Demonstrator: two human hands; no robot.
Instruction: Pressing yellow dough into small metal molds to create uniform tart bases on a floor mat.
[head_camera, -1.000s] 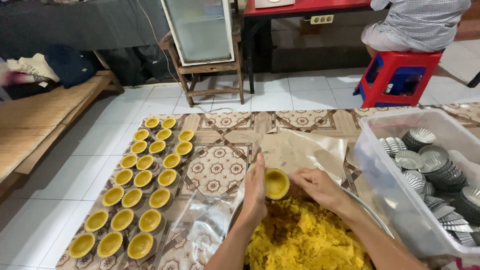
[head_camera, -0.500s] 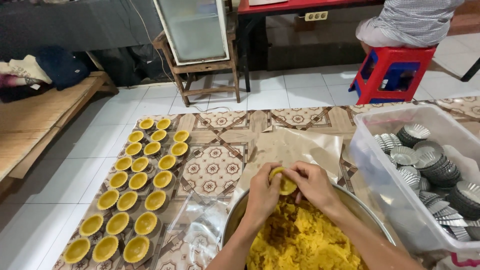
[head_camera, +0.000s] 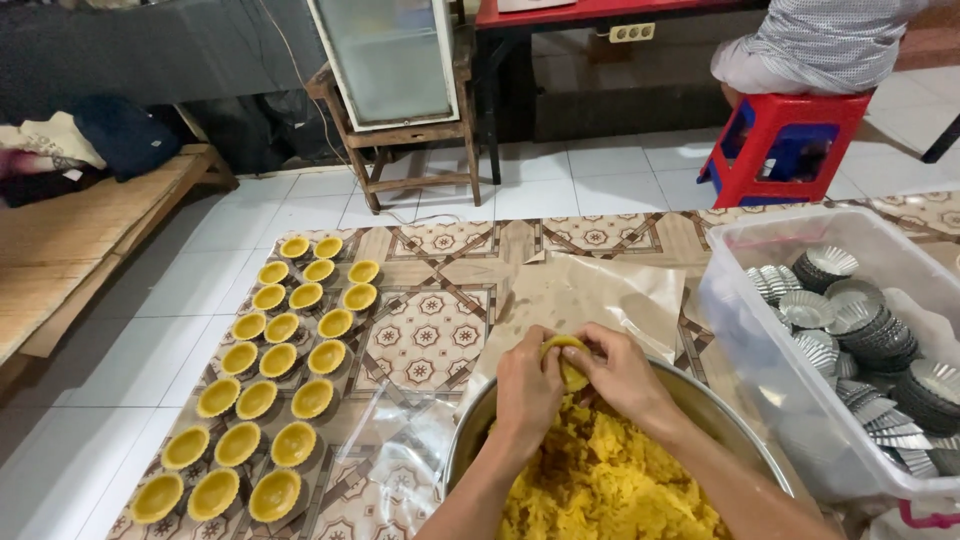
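Hands (head_camera: 575, 380) pressing yellow dough tart (head_camera: 568, 360) over bowl (head_camera: 720, 425).

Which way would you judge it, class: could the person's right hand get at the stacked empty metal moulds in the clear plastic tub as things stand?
Probably yes. The tub is open-topped and sits just beside the right hand, with nothing between it and the moulds. But that hand is now pressing a dough-lined mould with the left hand.

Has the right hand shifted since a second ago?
Yes. The right hand has closed in leftward over the yellow dough cup, judged against the round metal bowl.
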